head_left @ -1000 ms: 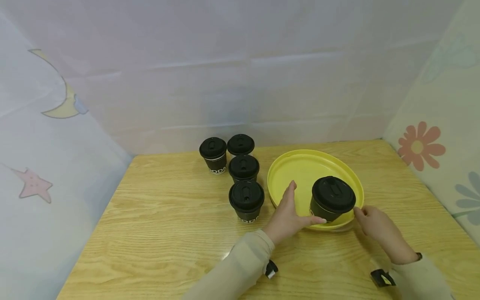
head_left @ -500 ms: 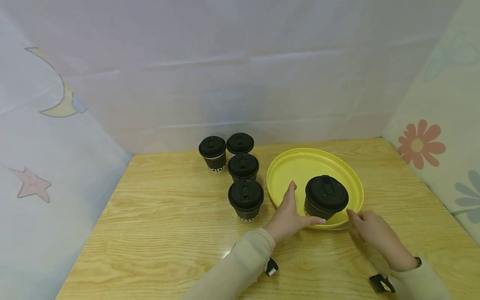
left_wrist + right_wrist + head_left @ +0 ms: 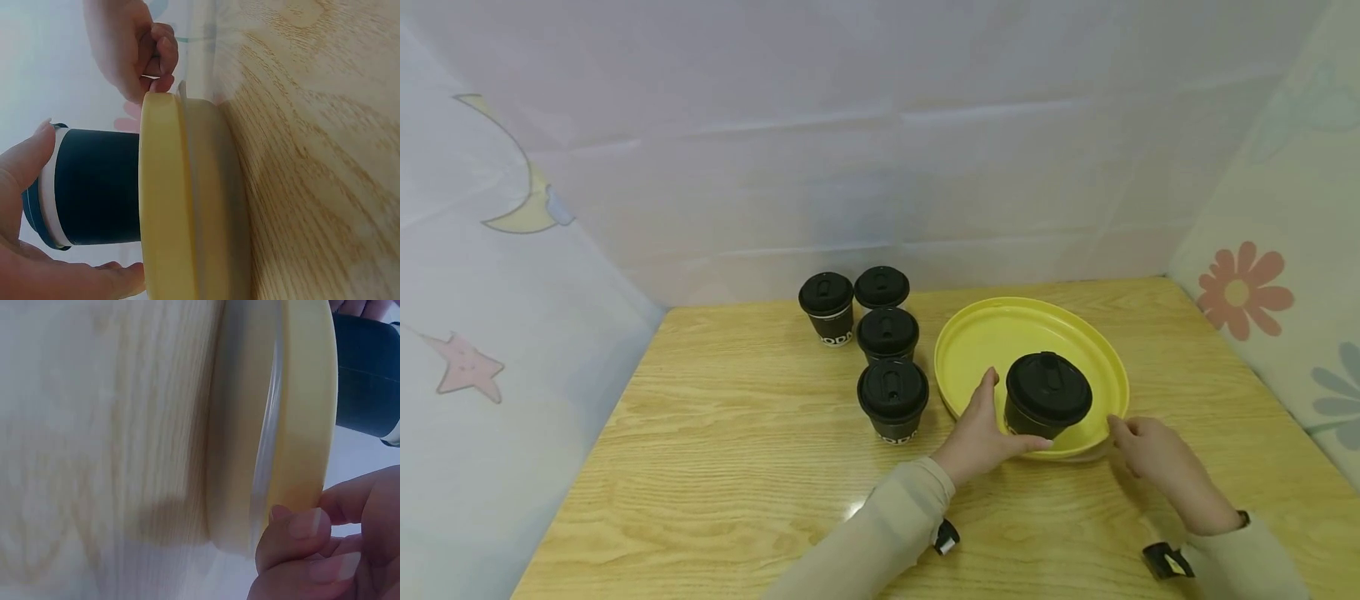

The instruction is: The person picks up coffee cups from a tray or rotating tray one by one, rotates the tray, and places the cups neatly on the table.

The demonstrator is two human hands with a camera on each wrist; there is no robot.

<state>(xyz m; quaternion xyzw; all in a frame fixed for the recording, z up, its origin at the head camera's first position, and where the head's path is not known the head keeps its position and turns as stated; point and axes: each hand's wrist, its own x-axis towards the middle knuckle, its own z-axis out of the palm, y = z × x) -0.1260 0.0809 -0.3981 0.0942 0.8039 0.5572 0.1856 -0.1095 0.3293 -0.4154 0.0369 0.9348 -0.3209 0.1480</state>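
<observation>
A black lidded paper coffee cup (image 3: 1048, 396) stands upright on the near part of a round yellow tray (image 3: 985, 337). My left hand (image 3: 981, 433) reaches around the cup from the left, thumb in front and fingers spread. In the left wrist view, the thumb (image 3: 28, 156) is by the cup's lid; whether it touches cannot be told. At the tray's near right edge, my right hand (image 3: 1157, 458) pinches the rim between thumb and finger, its other fingers curled. The right wrist view shows those fingertips (image 3: 306, 525) against the yellow rim (image 3: 306, 412).
Several like cups stand left of the tray: a near one (image 3: 892, 400), one behind it (image 3: 887, 333), and two at the back (image 3: 826, 308). A pale translucent base (image 3: 215, 187) lies under the tray on the wooden table (image 3: 722, 433). Fabric walls (image 3: 760, 192) surround the table.
The cup on the tray has shifted left, closer to my left hand, which has stayed nearly still. My right hand went slightly left along the rim, then back right.
</observation>
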